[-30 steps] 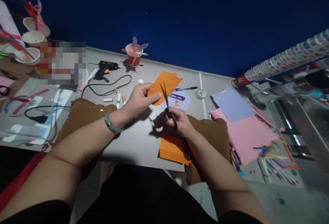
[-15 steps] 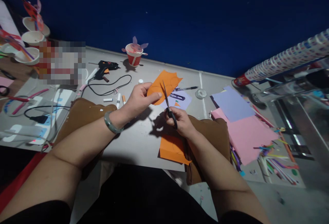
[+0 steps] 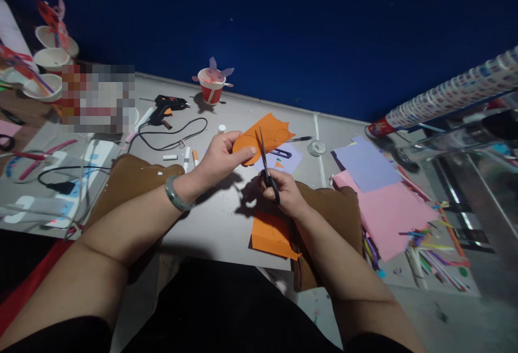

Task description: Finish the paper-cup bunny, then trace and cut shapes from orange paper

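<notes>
My left hand [image 3: 225, 157] pinches the left end of a piece of orange paper [image 3: 273, 130] above the table, thumb on top. Curved pencil lines show on the paper, and its far right edge is cut in scallops. In my right hand [image 3: 285, 191] is a pair of black-handled scissors [image 3: 264, 160], blades pointing away from me and slightly apart at the paper. Below the hands lies another orange sheet [image 3: 272, 237] with drawn outlines. A purple paper scrap [image 3: 292, 161] and a utility knife [image 3: 282, 153] rest behind the scissors.
A glue gun [image 3: 165, 108] with its cable lies back left, near a red paper cup [image 3: 211, 87]. A tape roll [image 3: 316, 148], purple paper [image 3: 366, 164] and pink paper [image 3: 399, 212] are to the right. Brown cushions [image 3: 131, 183] flank the work area.
The orange paper has turned and shifted slightly right in my left hand, covering more of the pen behind it. My right hand with the scissors has barely moved.
</notes>
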Demonstrator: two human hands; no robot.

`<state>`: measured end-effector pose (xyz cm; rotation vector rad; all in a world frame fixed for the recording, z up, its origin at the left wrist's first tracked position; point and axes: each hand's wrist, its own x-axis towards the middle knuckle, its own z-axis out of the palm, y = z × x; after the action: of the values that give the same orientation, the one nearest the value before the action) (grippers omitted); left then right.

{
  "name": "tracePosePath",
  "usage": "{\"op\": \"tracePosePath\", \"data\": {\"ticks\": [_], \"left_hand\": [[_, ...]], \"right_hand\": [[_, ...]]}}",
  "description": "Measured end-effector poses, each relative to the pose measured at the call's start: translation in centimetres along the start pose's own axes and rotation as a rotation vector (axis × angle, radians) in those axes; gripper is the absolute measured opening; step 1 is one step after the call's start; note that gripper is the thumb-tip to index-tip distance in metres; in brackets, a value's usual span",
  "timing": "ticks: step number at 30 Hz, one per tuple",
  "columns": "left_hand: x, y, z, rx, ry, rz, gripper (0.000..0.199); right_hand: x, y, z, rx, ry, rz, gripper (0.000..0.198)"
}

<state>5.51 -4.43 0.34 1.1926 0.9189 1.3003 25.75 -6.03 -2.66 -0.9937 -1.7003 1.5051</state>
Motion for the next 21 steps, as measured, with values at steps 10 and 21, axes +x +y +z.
{"op": "tracePosePath", "data": {"ticks": [10, 21], "left_hand": [[-0.05, -0.03, -0.07, 0.012, -0.021, -0.017, 0.028], [-0.04, 0.15, -0.04, -0.011, -0.033, 0.001, 0.028]], "right_hand": [[0.01, -0.12, -0.09, -0.009, 0.004, -0.011, 0.068], [-0.04, 0.08, -0.08, 0.027, 0.015, 0.003, 0.067]]}}
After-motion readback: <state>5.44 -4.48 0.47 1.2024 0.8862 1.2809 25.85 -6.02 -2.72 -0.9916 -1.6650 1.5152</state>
